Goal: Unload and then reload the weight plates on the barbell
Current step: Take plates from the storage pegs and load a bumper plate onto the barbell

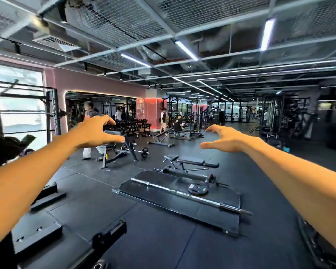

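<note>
A bare steel barbell (190,195) lies across a dark lifting platform (163,202) on the gym floor, centre of the view. One black weight plate (197,189) lies flat on the platform just behind the bar, toward its right end. Both sleeves of the bar look empty. My left hand (97,131) and my right hand (223,139) are stretched out in front of me at chest height, fingers spread, holding nothing. Both hands are well above and apart from the bar and the plate.
A flat bench (190,164) stands just behind the platform. Further back left, a bench rack holds a loaded barbell (138,151), with a person (89,133) beside it. A dumbbell rack (130,126) lines the wall. Black rack feet (47,195) and a black bracket (107,237) sit near me.
</note>
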Demonstrator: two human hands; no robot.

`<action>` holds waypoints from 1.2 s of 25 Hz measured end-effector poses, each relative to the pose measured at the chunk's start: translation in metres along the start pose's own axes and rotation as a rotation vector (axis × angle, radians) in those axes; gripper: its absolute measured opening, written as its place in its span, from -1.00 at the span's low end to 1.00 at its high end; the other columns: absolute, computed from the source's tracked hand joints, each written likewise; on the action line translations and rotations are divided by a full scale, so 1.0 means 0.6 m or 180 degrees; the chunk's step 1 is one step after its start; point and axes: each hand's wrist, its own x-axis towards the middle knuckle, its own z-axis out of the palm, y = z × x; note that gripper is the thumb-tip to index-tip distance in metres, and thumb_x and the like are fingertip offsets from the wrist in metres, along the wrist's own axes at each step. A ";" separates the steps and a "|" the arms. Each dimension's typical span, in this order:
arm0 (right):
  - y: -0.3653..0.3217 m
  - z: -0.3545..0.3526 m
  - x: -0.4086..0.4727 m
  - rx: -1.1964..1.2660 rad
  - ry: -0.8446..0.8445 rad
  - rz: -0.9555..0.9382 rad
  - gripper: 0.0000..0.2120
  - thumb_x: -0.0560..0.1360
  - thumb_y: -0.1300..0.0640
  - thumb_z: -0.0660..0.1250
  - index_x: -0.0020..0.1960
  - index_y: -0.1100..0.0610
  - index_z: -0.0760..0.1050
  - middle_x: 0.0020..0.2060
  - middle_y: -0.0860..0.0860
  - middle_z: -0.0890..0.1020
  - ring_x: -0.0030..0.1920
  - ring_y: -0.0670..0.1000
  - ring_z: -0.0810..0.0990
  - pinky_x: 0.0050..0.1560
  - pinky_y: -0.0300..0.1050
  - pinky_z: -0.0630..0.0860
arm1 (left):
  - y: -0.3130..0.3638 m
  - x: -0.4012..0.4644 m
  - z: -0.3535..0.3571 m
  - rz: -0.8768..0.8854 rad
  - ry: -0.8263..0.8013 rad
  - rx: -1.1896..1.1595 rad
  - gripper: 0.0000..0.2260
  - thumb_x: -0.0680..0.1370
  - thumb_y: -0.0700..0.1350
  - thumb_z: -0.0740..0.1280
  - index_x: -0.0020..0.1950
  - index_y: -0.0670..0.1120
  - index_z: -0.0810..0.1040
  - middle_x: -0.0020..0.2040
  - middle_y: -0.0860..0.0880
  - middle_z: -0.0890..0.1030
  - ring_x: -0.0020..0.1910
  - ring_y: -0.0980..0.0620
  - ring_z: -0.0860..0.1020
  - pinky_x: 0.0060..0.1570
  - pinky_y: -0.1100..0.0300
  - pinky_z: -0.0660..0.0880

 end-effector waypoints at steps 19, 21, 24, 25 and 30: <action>0.280 0.136 0.725 0.0236 -0.0007 -0.0342 -0.26 0.43 -0.31 0.37 0.50 -0.06 0.24 0.49 0.04 0.31 0.43 0.12 0.34 0.41 0.12 0.30 | -0.072 0.643 0.345 -0.0166 0.0044 -0.0005 -0.22 0.29 0.40 0.43 0.39 0.02 0.44 0.42 -0.10 0.46 0.34 -0.13 0.45 0.30 -0.09 0.40; 0.313 0.172 0.818 0.0291 -0.0053 -0.0446 -0.25 0.44 -0.28 0.38 0.51 -0.02 0.23 0.50 0.05 0.30 0.45 0.11 0.33 0.41 0.10 0.30 | -0.086 0.711 0.395 -0.0234 0.0064 0.0026 -0.13 0.22 0.49 0.41 0.38 0.02 0.45 0.40 -0.09 0.48 0.32 -0.12 0.46 0.28 -0.07 0.40; 0.348 0.206 0.958 0.0262 -0.0153 -0.0564 -0.21 0.41 -0.32 0.38 0.51 -0.03 0.22 0.51 0.05 0.28 0.46 0.12 0.32 0.42 0.14 0.29 | -0.100 0.809 0.439 -0.0385 0.0165 0.0035 -0.17 0.26 0.45 0.43 0.38 -0.01 0.46 0.38 -0.10 0.49 0.31 -0.12 0.47 0.22 0.00 0.39; 0.353 0.213 1.009 0.0253 -0.0153 -0.0631 -0.20 0.39 -0.35 0.37 0.51 -0.04 0.22 0.51 0.04 0.28 0.45 0.12 0.32 0.42 0.16 0.29 | -0.108 0.844 0.450 -0.0440 0.0230 0.0038 -0.21 0.28 0.39 0.45 0.38 -0.02 0.46 0.39 -0.10 0.49 0.32 -0.12 0.47 0.20 0.01 0.38; 0.331 0.255 1.242 0.0470 -0.0267 -0.1004 -0.23 0.42 -0.26 0.40 0.51 0.00 0.25 0.51 0.06 0.28 0.46 0.13 0.31 0.43 0.09 0.28 | -0.170 0.977 0.486 -0.0774 0.0413 0.0130 -0.29 0.33 0.29 0.49 0.37 -0.03 0.47 0.37 -0.11 0.49 0.32 -0.12 0.44 0.16 0.04 0.33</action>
